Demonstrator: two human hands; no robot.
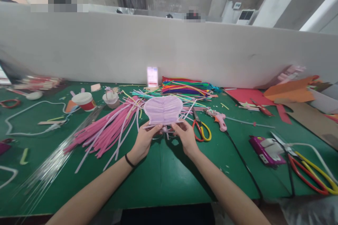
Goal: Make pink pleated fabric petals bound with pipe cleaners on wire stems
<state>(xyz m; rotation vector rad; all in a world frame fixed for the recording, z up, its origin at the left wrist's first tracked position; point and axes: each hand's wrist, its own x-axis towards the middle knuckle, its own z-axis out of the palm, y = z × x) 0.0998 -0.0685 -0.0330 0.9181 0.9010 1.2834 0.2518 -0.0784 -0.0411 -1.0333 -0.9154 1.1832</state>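
Observation:
A pale lilac fan-shaped piece made of bent pipe cleaners is held up above the green table. My left hand pinches its lower left edge. My right hand pinches its lower right edge, near the gathered stem at the bottom. Both hands have their fingers closed on the piece. A black band circles my left wrist.
A heap of pink pipe cleaners lies left of my hands. Multicoloured pipe cleaners are stacked behind. Scissors and a pink glue gun lie to the right. Paper cups stand at left, card sheets at right.

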